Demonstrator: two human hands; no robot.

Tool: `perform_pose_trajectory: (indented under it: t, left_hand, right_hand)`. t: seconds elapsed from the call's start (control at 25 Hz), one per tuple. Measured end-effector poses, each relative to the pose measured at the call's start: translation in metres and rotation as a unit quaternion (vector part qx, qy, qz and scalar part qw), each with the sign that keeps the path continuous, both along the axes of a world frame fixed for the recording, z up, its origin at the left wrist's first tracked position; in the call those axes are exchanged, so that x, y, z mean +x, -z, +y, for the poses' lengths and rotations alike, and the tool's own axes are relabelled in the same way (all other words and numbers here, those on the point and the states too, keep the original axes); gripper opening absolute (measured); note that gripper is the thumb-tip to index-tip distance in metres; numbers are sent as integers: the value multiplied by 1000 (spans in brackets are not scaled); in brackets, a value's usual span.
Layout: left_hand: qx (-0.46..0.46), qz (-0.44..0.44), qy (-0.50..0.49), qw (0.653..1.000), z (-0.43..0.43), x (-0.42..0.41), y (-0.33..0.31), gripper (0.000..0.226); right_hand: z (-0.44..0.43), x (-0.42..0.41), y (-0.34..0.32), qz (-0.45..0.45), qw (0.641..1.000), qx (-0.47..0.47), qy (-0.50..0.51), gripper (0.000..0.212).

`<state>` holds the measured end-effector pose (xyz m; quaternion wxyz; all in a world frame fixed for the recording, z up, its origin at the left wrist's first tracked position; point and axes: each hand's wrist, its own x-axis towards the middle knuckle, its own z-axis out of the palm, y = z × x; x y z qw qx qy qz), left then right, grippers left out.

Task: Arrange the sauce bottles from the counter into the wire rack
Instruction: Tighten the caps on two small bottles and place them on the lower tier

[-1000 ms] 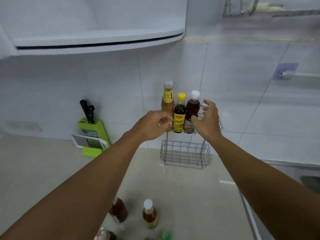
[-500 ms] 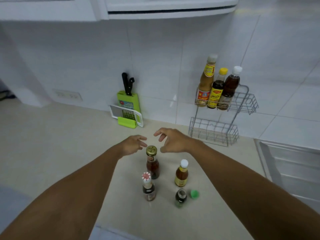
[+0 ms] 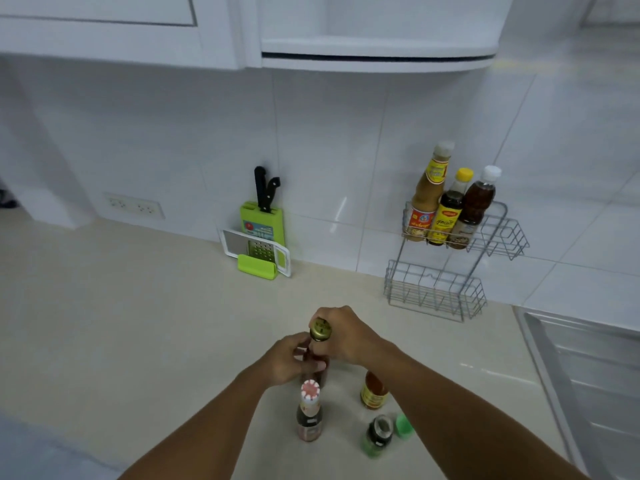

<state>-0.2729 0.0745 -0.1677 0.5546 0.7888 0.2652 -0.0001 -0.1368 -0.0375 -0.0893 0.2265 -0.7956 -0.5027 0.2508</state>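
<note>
Bottle body behind hands

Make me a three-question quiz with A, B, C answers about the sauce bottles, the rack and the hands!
1. Where do the three racked bottles stand?
A. top tier
B. bottom tier
C. sink

2. How many bottles remain on the counter, counting the one being gripped?
A. two
B. four
C. six

3. What are both hands doing?
A. resting flat
B. gripping the gold-capped bottle
C. holding a knife

Answers:
1 A: they fill the wire rack top tier.
2 B: the gold-capped bottle, red-capped bottle, orange bottle, green bottle.
3 B: left hand and right hand wrap it.
</note>
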Motion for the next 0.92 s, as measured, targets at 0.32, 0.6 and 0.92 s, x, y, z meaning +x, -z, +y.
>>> perform_pose_trajectory:
  t: [0.32, 0.6, 0.92]
  left_hand:
    - [80, -197, -54, 976, 2, 59, -121, 15]
    - [-95, -142, 229, 958, -40, 90, -237, 12]
    - [-276, -16, 393, 877, -80, 114, -274, 14]
  right_hand:
    - [-13, 33, -149, -51, 984, 170, -21, 26]
    - [-64, 64, -235, -244, 946, 205, -67, 41]
    - [-122, 87, -262, -193, 940, 249, -132, 43]
